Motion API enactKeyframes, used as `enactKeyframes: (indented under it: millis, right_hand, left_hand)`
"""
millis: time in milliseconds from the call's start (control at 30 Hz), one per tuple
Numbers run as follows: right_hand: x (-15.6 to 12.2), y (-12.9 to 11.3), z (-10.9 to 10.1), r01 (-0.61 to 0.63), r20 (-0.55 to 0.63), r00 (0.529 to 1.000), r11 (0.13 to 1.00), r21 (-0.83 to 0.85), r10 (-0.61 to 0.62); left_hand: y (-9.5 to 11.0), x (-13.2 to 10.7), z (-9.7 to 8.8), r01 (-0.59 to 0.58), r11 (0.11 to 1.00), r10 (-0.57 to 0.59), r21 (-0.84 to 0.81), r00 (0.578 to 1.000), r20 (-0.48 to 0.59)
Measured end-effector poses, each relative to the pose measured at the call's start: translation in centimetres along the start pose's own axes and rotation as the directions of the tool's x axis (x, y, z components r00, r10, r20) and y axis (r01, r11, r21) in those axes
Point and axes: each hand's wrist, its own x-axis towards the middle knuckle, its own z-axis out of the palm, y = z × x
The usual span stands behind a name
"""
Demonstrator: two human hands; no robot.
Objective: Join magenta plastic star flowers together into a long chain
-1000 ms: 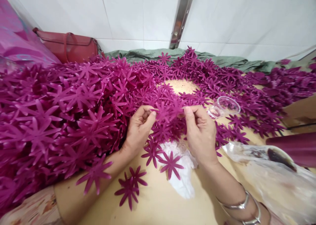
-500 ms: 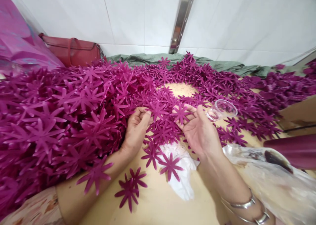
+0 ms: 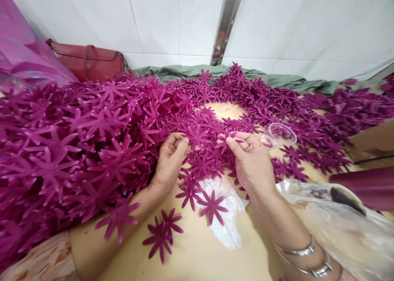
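My left hand (image 3: 170, 160) is closed, thumb and forefinger pinching one petal of a magenta flower-shaped piece (image 3: 198, 137). Level with it, my right hand (image 3: 252, 160) grips a second flower-shaped piece (image 3: 227, 143), the thumb pressed over its middle and the fingers behind. The two held pieces are close together above a spread of similar ones. A large heap of magenta flower pieces (image 3: 61, 149) rises beside my left arm, with one loose piece (image 3: 117, 217) lying on the forearm. Between my wrists, another flower piece (image 3: 213, 207) rests on a crumpled white tissue (image 3: 227, 227).
A clear plastic cup (image 3: 282, 135) lies past my right hand. Farther right are a cardboard box (image 3: 372, 143) and a clear plastic bag (image 3: 347, 227). At the back, a red handbag (image 3: 89, 63) and green cloth (image 3: 264, 79) line the tiled wall.
My right thumb has come down onto its flower piece, and that hand has turned from palm-up to a pinch. My left hand is nearly still.
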Motion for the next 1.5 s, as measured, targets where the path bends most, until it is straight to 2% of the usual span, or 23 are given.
enactKeyframes:
  millis: [400,500,633,800,967,1133,1200,1367,1500]
  right_hand:
    - [-0.5,-0.9,0.3,0.079,0.004,0.997,0.988,-0.133,-0.079]
    - [-0.6,-0.9,0.3,0.087,0.008,0.996,0.981,-0.174,-0.087]
    - [-0.8,-1.0,0.3,0.077,0.009,0.997,0.970,-0.231,-0.076]
    - [-0.7,-0.9,0.2,0.072,-0.011,0.997,0.962,-0.263,-0.078]
    - [-1.1,-0.7,0.7,0.039,0.108,0.994,0.975,-0.218,-0.016]
    - [-1.9,-0.6,1.4,0.016,0.221,0.974,0.958,-0.286,0.049]
    - [-1.9,-0.6,1.3,0.056,0.202,0.979,0.939,-0.339,0.015]
    - [-1.0,-0.8,0.4,0.148,0.077,0.989,0.911,-0.386,-0.128]
    - [-1.0,-0.7,0.4,0.143,0.069,0.990,0.919,-0.368,-0.126]
  left_hand:
    - [0.8,-0.4,0.5,0.020,0.997,-0.019,-0.073,1.000,0.013]
    - [0.6,-0.4,0.4,0.022,0.998,-0.019,-0.060,0.999,0.047]
    - [0.1,-0.3,0.1,-0.004,1.000,0.004,-0.001,0.994,0.109]
    - [0.1,-0.4,-0.2,-0.064,0.981,0.049,0.182,0.995,0.088]
    - [0.7,-0.8,0.5,-0.054,0.974,0.026,0.219,0.991,0.130]
    - [0.7,-1.1,0.7,-0.172,0.927,0.100,0.332,0.970,0.223]
    - [0.6,-1.0,0.6,-0.211,0.911,0.150,0.355,0.970,0.191]
    - [0.5,-0.6,0.5,-0.256,0.922,0.262,0.292,0.965,0.020]
    - [0.7,-0.5,0.5,-0.267,0.929,0.274,0.256,0.962,0.007]
